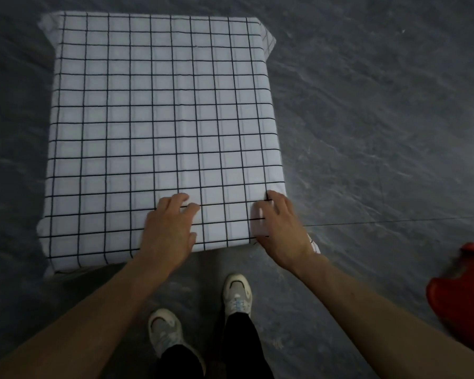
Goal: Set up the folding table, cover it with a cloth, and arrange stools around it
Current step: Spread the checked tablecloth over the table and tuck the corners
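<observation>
Checked cloth (159, 105) covers the table: soft, light, likely to slide; best taken at hanging corners. Left hand (170, 228) presses it, fingers open; right hand (279, 228) on near right corner, grip unclear.

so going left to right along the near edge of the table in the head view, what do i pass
Near left corner of the checked cloth → left hand resting on the cloth → right hand at the cloth's near right corner → red stool on the floor, cut off by the frame edge.
</observation>
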The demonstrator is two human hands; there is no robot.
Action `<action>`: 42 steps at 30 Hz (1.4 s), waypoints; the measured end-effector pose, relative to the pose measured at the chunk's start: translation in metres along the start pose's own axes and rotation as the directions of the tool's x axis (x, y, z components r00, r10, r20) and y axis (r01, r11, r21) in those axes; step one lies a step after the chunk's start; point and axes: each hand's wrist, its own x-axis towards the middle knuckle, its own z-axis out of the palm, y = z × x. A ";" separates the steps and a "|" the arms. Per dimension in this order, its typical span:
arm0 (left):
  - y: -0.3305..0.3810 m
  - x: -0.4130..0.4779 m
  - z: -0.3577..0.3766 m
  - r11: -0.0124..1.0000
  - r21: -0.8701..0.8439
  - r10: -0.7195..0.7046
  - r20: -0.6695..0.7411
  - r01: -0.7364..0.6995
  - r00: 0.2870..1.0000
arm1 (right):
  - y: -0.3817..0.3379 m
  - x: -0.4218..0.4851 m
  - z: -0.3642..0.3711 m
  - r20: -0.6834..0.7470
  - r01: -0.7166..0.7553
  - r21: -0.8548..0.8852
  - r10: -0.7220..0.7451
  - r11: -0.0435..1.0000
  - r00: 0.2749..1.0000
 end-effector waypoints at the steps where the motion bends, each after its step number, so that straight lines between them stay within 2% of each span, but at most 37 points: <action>1: -0.008 -0.003 0.000 1.000 -0.007 -0.016 0.002 0.016 1.000 | -0.002 0.001 0.000 0.007 -0.010 -0.017 0.010 1.000 1.000; 4: -0.030 -0.013 0.001 0.999 -0.025 -0.030 -0.003 0.030 1.000 | -0.018 0.004 0.001 -0.026 -0.030 -0.109 0.028 0.994 0.999; 6: -0.045 -0.021 0.000 0.999 -0.012 -0.038 -0.011 0.038 0.999 | -0.037 0.005 0.004 -0.048 -0.029 -0.099 0.024 0.995 0.999; 13: -0.108 -0.057 -0.008 0.999 0.009 -0.031 0.035 0.031 0.999 | -0.122 0.014 0.039 -0.008 0.142 -0.051 -0.143 0.989 0.990; 16: -0.138 -0.066 -0.014 0.998 0.057 -0.008 0.040 0.006 0.999 | -0.147 0.018 0.058 0.028 0.130 -0.086 -0.128 0.988 0.991; 21: -0.177 -0.075 -0.020 0.995 0.080 0.056 0.028 -0.058 0.998 | -0.161 0.020 0.073 -0.032 0.044 -0.192 -0.051 0.980 0.998; 24: -0.180 -0.077 -0.018 0.991 0.099 0.096 -0.009 -0.095 0.995 | -0.164 0.020 0.076 -0.036 0.027 -0.253 -0.037 0.967 0.999; 27: -0.176 -0.076 -0.017 0.989 0.127 0.076 -0.012 -0.074 0.997 | -0.168 0.019 0.077 -0.026 -0.001 -0.295 -0.007 0.956 1.000; 30: -0.175 -0.074 -0.014 0.984 0.174 0.050 -0.016 -0.047 0.999 | -0.172 0.022 0.074 -0.024 -0.022 -0.312 0.015 0.950 1.000; 35: -0.183 -0.067 -0.007 0.969 0.230 0.098 -0.044 -0.085 0.994 | -0.173 0.031 0.066 0.011 -0.003 -0.326 0.006 0.945 1.000; 39: -0.188 -0.068 -0.019 0.965 0.240 0.103 0.025 -0.106 0.994 | -0.176 0.040 0.051 0.053 -0.009 -0.243 0.023 0.970 0.998; 42: -0.194 -0.075 -0.038 0.977 0.213 0.005 0.087 -0.023 0.996 | -0.186 0.049 0.038 0.089 0.031 -0.192 -0.014 0.981 0.996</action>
